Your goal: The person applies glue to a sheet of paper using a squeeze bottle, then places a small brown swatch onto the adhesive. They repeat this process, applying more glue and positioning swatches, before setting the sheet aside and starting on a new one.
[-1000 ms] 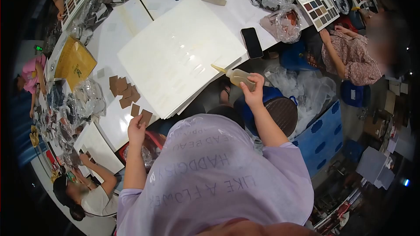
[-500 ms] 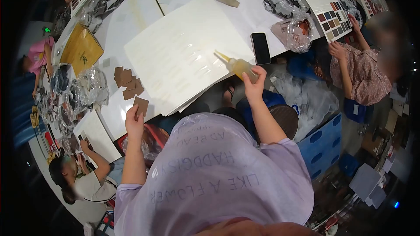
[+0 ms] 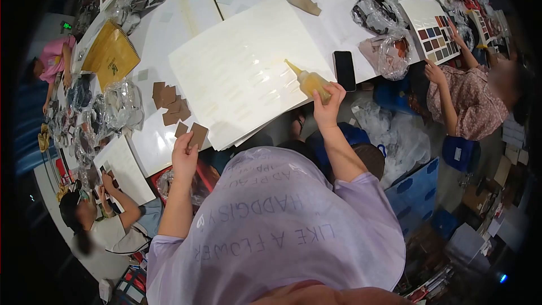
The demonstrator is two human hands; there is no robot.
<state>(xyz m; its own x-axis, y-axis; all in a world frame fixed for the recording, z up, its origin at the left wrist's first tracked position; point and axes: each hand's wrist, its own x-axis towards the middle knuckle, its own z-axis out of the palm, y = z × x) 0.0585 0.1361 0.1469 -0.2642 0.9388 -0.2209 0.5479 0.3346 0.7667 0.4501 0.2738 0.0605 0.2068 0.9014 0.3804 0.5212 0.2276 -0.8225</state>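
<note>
Right hand (image 3: 329,104), centre-right, grips the tilted bottle (image 3: 311,84); left hand (image 3: 184,152), lower left, pinches a brown swatch (image 3: 198,135).

"HADDGISY", "LIKE A FLOWER" (shirt (image 3: 276,254))

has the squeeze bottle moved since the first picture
Yes, forward: judged against the phone, the bottle is now farther in over the white sheet.

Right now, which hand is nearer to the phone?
Right: the right hand is close by the phone; the left hand is farther, left of the white paper.
</note>
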